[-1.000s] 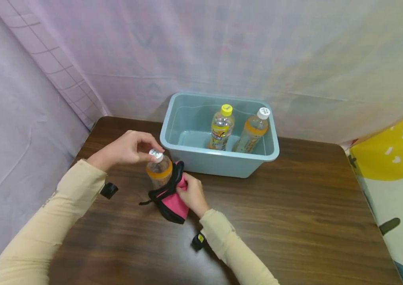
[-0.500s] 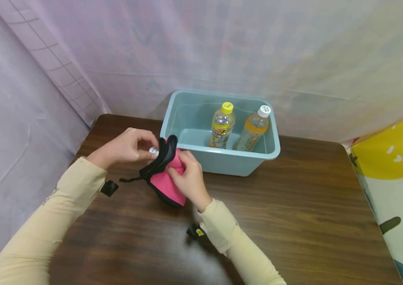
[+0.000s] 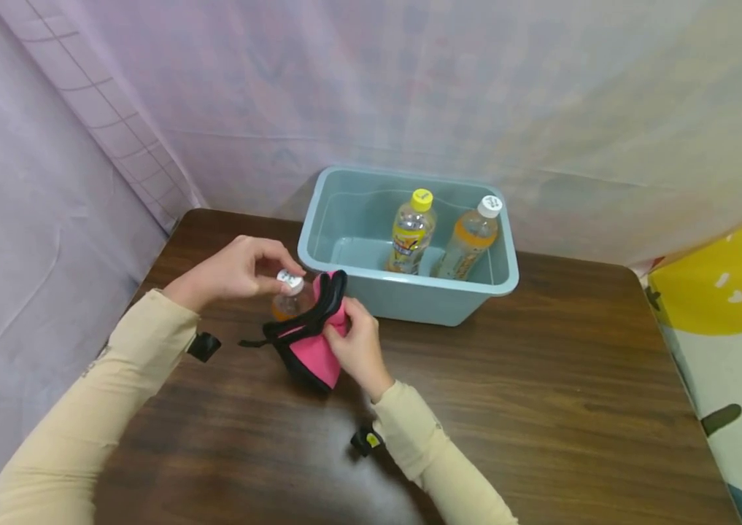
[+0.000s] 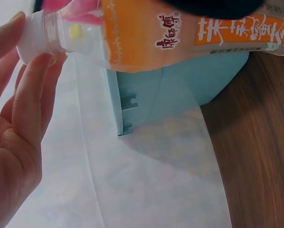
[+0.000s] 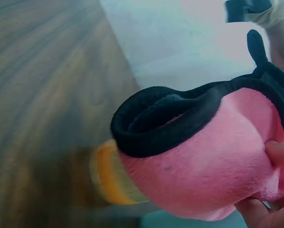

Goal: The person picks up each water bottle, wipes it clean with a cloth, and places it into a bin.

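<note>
My left hand [image 3: 229,270] pinches the white cap [image 4: 33,38] of a plastic drink bottle with an orange label [image 4: 137,40]. Beside that bottle, my right hand [image 3: 360,346] pinches a soft pink plush cloth piece [image 5: 203,152] with thick black edging and a thin black strap [image 3: 252,343]; its exact kind is unclear. In the head view the cloth covers the bottle's lower part, and the clear shoulder [image 3: 292,302] shows at its left. The right wrist view shows the cloth's folded black rim with part of the bottle [image 5: 111,175] behind it.
A blue-grey plastic bin [image 3: 403,299] stands behind the hands. Inside it are a yellow-capped bottle [image 3: 410,237] and a white-capped bottle with an orange label [image 3: 469,244]. The brown wooden table [image 3: 541,386] reaches to the right; curtains [image 3: 410,87] hang behind it.
The pink cloth first rose over the bottle, hiding all but its cap, then shifted slightly right and down, so the cap and shoulder show again. The left hand has barely moved.
</note>
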Demonstrator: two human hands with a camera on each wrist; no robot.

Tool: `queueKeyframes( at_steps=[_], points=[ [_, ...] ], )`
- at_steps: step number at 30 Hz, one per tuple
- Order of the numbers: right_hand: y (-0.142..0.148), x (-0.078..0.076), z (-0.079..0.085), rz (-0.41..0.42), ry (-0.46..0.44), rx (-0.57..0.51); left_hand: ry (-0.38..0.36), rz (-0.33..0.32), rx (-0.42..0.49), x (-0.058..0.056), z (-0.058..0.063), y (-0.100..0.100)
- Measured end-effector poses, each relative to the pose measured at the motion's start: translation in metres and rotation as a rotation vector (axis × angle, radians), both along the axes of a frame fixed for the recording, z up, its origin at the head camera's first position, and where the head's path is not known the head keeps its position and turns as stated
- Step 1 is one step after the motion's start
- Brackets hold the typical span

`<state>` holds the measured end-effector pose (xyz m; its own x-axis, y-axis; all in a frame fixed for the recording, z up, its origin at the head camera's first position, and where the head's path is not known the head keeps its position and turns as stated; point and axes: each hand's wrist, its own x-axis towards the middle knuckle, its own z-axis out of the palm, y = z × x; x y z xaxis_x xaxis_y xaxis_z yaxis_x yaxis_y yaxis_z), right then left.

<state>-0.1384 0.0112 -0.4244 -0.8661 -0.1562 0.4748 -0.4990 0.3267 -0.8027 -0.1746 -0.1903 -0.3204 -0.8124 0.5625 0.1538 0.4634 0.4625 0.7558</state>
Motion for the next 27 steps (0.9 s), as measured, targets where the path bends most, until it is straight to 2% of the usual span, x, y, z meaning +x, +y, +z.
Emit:
queueKeyframes(
  at_steps=[8, 12, 20, 27],
  points=[
    [0.0, -0.003, -0.04, -0.028, -0.09, 0.077, -0.033, 0.003, 0.02, 0.0, -0.001, 0.003],
    [0.0, -0.004, -0.047, -0.029, -0.099, 0.083, -0.03, 0.014, 0.01, 0.0, -0.001, 0.002],
    [0.008, -0.004, -0.042, 0.008, -0.087, 0.065, -0.028, 0.002, 0.019, 0.002, 0.0, 0.002],
    [0.035, 0.008, -0.014, 0.073, -0.058, -0.013, -0.036, 0.015, 0.01, 0.001, 0.0, 0.001]
  ],
)
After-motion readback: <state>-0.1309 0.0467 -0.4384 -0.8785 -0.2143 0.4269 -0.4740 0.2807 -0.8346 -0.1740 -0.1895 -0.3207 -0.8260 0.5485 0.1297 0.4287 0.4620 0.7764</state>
